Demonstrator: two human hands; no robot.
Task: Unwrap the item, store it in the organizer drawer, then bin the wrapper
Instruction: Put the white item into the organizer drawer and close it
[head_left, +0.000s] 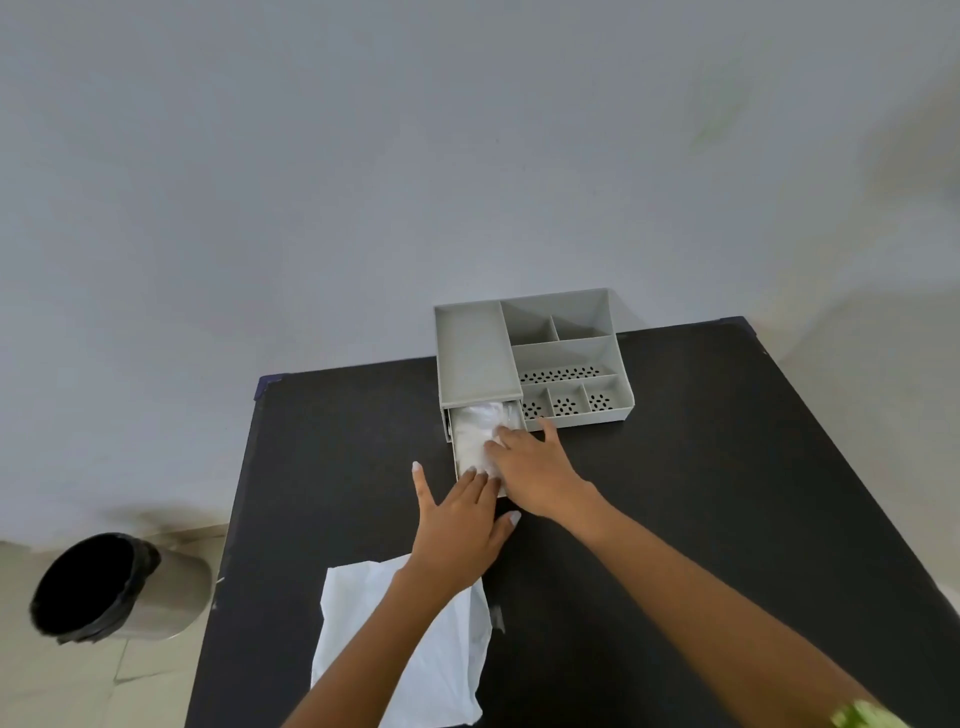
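Note:
A grey organizer (566, 353) stands at the far edge of the black table (727, 467). Its drawer (453, 447) is pulled out toward me, and a white crumpled item (478, 431) lies inside it. My right hand (535, 467) rests flat on the item with fingers spread. My left hand (457, 525) lies open at the drawer's front end, fingertips touching the item's near edge. A white wrapper (415, 649) lies flat on the table near me, partly under my left forearm.
A round bin (104, 587) with a black liner stands on the floor left of the table. The organizer's open compartments (571, 374) have perforated bottoms. A pale wall rises behind the table.

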